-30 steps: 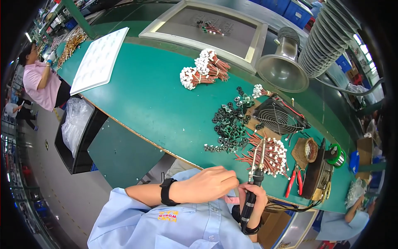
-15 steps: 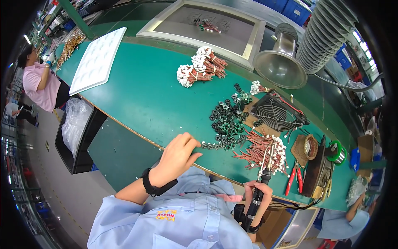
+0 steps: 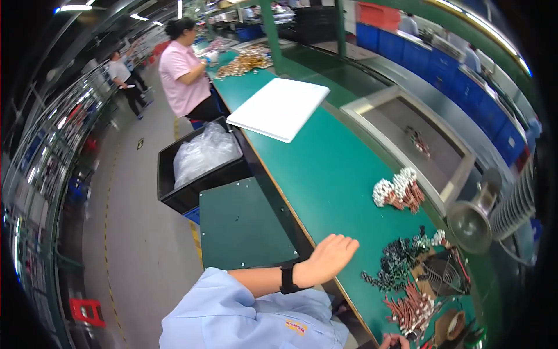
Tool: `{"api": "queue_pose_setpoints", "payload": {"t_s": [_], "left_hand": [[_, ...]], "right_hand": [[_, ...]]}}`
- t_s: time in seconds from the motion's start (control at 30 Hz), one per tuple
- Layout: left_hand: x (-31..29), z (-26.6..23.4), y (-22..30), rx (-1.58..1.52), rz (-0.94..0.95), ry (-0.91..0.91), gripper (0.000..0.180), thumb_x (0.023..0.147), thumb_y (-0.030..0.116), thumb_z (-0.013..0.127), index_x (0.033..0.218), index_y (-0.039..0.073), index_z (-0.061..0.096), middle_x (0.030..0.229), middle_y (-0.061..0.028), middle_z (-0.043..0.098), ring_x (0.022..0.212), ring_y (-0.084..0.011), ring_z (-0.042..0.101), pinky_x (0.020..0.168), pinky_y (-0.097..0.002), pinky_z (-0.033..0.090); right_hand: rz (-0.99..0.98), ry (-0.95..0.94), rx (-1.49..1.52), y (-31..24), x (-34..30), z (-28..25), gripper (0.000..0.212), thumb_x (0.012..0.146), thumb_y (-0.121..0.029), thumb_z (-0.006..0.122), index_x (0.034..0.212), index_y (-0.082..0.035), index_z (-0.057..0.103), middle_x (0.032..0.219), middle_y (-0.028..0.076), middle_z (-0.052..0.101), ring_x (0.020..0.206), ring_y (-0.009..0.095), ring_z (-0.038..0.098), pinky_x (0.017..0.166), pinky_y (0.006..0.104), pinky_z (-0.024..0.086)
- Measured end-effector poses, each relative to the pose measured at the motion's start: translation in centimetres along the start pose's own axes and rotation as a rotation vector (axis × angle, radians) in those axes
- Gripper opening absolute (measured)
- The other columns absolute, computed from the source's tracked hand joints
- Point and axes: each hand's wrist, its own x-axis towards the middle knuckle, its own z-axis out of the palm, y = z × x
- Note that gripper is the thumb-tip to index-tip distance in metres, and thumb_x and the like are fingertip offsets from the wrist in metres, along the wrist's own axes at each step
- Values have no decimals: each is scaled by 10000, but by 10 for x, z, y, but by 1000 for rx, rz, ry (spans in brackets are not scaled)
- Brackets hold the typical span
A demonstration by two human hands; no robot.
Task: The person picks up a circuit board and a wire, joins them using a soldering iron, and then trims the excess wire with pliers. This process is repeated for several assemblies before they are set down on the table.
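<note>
— At the near edge of the green bench (image 3: 325,174), look at the left hand (image 3: 331,259): fingers loosely together, slightly curled, holding nothing. It hangs just over the rim of the table, palm turned away.

— A second ago that hand was down by the chest, beside the other one and the black tool. So it has let go and swung out?

— Yes, out and up along the bench edge, and the head has turned left with it; the whole aisle is in sight now, which it was not before. The black wristband (image 3: 286,279) and the pale blue sleeve (image 3: 232,308) follow behind the hand.

— And the right hand?

— Only a sliver of the right hand (image 3: 394,340) shows at the bottom edge. I cannot tell whether those fingers are closed on the tool or not.

— Where are the parts?

— The copper tubes with white caps (image 3: 410,305) lie near that right hand, with the pile of dark rings (image 3: 395,264) just beyond them, between the left hand and the small fan grille (image 3: 444,273). A second bundle of capped tubes (image 3: 398,192) sits farther up, well apart from the hand.

— So, in my judgement, the work on the tubes is paused; the free hand is nearest the dark rings but touches nothing.

— Agreed. Farther off, a white tray (image 3: 279,107) and a person in pink (image 3: 183,75) at the bench.
</note>
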Motion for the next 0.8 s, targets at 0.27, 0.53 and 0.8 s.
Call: {"api": "queue_pose_setpoints", "payload": {"t_s": [0.27, 0.53, 0.8], "left_hand": [[-3, 3, 36, -273, 172, -91, 286, 688, 136, 687, 862, 48, 478, 878, -95, 468, 795, -221, 509, 677, -334, 408], [6, 12, 24, -412, 136, -191, 289, 683, 88, 689, 855, 25, 464, 888, -115, 449, 814, -273, 512, 696, -377, 419], [8, 10, 19, -515, 120, -257, 250, 721, 84, 661, 875, 15, 476, 853, -137, 461, 822, -320, 538, 694, -412, 440]], "right_hand": [[-110, -4, 47, -10, 15, -2, 337, 858, -152, 615, 1115, 10, 468, 922, 132, 542, 786, 203, 510, 704, 326, 426], [-123, 63, 18, -11, 18, -7, 367, 852, -139, 622, 1130, 18, 441, 885, 130, 536, 740, 193, 498, 671, 318, 425], [-268, 269, 33, -27, 21, -5, 285, 848, -108, 624, 1071, 29, 513, 886, 138, 556, 743, 212, 529, 656, 311, 449]]}}
